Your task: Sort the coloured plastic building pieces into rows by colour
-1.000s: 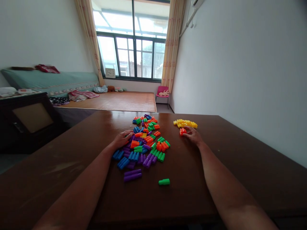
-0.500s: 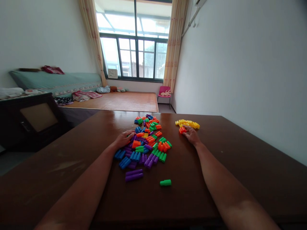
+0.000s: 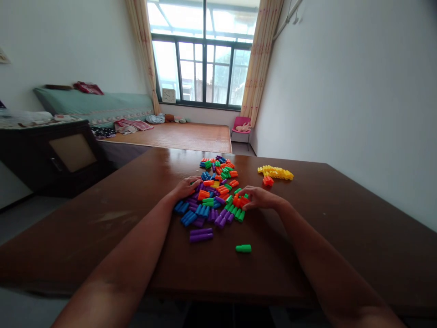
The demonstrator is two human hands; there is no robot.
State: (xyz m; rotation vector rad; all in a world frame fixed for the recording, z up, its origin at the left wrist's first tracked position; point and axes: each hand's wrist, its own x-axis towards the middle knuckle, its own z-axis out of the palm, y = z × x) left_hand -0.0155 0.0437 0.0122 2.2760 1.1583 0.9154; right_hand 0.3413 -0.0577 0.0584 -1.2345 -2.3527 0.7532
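Observation:
A pile of small plastic toy blocks in purple, blue point(image 3: 189, 217), green and orange lies on the brown table point(image 3: 287, 259). My left hand point(image 3: 186, 187) rests at the pile's left edge, fingers stretched loosely over the blocks; what lies under them is hidden. At the right side of the pile, my right hand point(image 3: 261, 198) has its fingers closed around an orange block point(image 3: 242, 202), still among green ones. A separate orange piece point(image 3: 268, 181) sits just in front of a row of yellow blocks point(image 3: 276, 172) at the back right.
One green block point(image 3: 243, 248) and a purple pair point(image 3: 201, 235) lie nearer the front edge. Beyond the table are a bed with a mat point(image 3: 191, 136), a pink chair point(image 3: 242, 125), a dark cabinet point(image 3: 51, 150) and a window point(image 3: 205, 68).
My right hand has let go of the orange piece by the yellow row and moved left and nearer, onto the pile. My left hand stays at the pile. The view has shifted slightly.

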